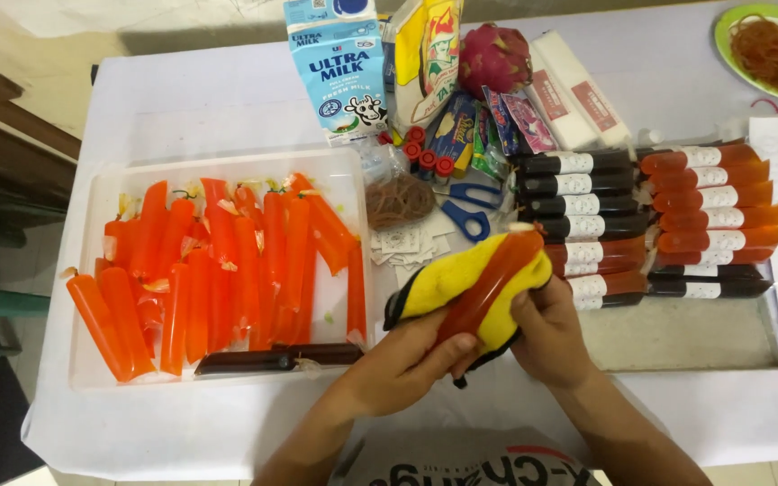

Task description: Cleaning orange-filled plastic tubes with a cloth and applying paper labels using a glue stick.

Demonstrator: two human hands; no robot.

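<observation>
While wrapped in soft yellow cloth (447, 274), slick orange tube (488, 288) gripped by both hands: left hand (398, 360), right hand (547, 328).

Table (182, 99) under white cloth. At left, white tray (83, 270) of orange ice pops; at right, metal tray (677, 337) with labelled tubes. Far centre: milk carton (339, 67), dragon fruit (494, 56), blue scissors (468, 209). Far right, green plate (724, 27) of rubber bands.

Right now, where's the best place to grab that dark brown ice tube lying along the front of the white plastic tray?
Grip the dark brown ice tube at its middle, from above. It lies flat along the front wall of the white plastic tray, with orange tubes crowding behind, so only the top is probably free.
</observation>
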